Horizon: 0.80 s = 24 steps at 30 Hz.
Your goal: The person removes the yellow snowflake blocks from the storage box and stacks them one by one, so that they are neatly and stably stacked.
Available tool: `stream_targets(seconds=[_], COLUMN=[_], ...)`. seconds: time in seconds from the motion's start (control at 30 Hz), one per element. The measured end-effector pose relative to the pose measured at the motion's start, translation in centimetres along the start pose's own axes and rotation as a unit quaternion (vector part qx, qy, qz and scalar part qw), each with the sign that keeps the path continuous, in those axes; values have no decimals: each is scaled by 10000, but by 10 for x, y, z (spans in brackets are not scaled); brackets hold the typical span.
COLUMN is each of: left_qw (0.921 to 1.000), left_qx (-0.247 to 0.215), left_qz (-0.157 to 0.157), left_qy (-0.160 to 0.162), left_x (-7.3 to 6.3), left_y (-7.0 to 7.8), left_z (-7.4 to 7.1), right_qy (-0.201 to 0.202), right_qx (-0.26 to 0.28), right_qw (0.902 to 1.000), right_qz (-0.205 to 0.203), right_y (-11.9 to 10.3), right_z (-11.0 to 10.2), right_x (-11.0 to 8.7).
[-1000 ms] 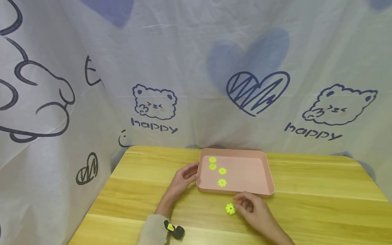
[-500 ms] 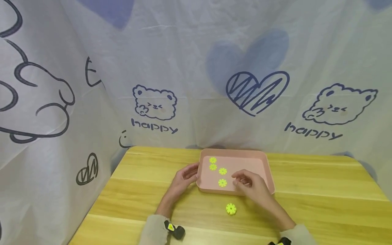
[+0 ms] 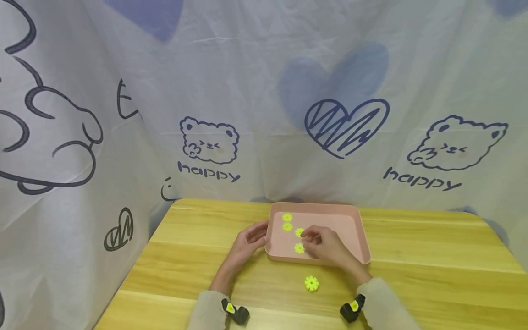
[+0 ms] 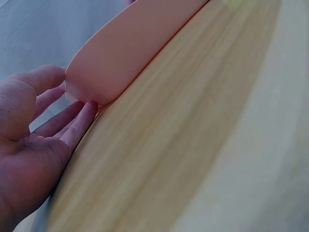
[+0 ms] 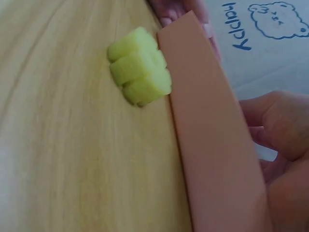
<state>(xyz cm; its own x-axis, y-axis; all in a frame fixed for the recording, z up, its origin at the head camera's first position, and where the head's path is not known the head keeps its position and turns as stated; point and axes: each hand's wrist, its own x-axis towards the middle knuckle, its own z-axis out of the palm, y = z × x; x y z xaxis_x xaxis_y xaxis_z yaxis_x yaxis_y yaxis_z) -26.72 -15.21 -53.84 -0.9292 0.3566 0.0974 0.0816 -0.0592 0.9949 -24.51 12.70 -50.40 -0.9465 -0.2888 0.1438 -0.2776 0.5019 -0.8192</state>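
A pink tray point(image 3: 338, 231) lies on the wooden table, holding several yellow-green flower-shaped discs, such as this notched disc point(image 3: 287, 217). My left hand point(image 3: 246, 243) touches the tray's left side; its thumb and fingertips rest against the outer wall in the left wrist view. My right hand point(image 3: 327, 245) is inside the tray, fingers loosely bent, its fingertips overlapping one disc point(image 3: 299, 233) and beside another disc point(image 3: 299, 248). In the right wrist view the tray wall point(image 5: 207, 130) hides those fingertips. In front of the tray stands a thick flower-shaped piece point(image 5: 140, 65) with grooved sides.
Behind the table point(image 3: 433, 256) hangs a white cloth point(image 3: 264, 82) printed with bears and hearts, reaching round the left side. Dark cameras are strapped at both wrists, the left camera point(image 3: 239, 314) and right camera point(image 3: 350, 311).
My right hand has left the flower-shaped piece on the table and moved up into the tray, then leftward to the discs. My left hand stays at the tray's side.
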Motion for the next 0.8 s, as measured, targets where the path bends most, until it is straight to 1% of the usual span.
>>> stream_targets(seconds=[0.17, 0.33, 0.4, 0.6, 0.8], left_qw=[10000, 9999, 9999, 9999, 10000], left_qx=[40, 93, 75, 83, 2], left_qz=[-29, -81, -80, -72, -35], left_qy=[45, 71, 71, 71, -10], left_x=[-1, -1, -1, -1, 0], left_y=[-1, 1, 1, 3, 2], left_z=[1, 1, 1, 1, 1], right_qy=[-262, -421, -442, -359, -17], right_qx=[-146, -532, -695, -928, -870], right_qw=[9995, 9974, 9962, 9949, 9961], right_qz=[-64, -261, -276, -175, -109], right_y=[2, -2, -3, -3, 1], right_z=[3, 4, 4, 7, 11], right_x=[3, 4, 3, 4, 5])
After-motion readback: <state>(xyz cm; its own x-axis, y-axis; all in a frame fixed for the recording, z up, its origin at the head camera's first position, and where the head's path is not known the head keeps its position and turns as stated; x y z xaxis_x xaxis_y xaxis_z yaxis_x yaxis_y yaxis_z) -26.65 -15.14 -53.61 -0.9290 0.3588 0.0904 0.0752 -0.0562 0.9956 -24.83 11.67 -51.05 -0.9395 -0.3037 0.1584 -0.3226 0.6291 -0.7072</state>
